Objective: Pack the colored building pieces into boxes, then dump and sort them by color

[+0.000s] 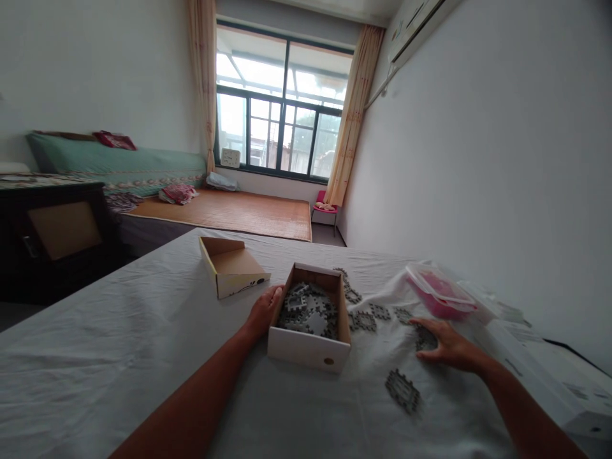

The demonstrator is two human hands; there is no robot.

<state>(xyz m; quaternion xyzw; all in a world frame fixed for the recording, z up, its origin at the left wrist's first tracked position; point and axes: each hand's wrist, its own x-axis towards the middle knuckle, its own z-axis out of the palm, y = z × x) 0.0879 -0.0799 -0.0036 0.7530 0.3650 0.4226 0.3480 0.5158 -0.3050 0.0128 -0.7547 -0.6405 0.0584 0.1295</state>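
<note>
A white cardboard box point(310, 347) full of grey jigsaw pieces point(310, 310) stands on a white sheet point(119, 338). My left hand point(262, 310) rests against the box's left wall, fingers curled round its rim. My right hand point(447, 346) lies flat and open on the sheet, fingertips on a cluster of loose grey jigsaw pieces point(424, 338). More joined pieces point(402, 389) lie nearer me, and others point(368, 317) lie to the right of the box.
An empty box lid point(232, 266) lies at the back left. A clear plastic tub with pink contents point(438, 292) sits on the right by the wall. Beyond are a bed with a bamboo mat point(229, 213), a window point(282, 105) and a dark cabinet point(52, 236).
</note>
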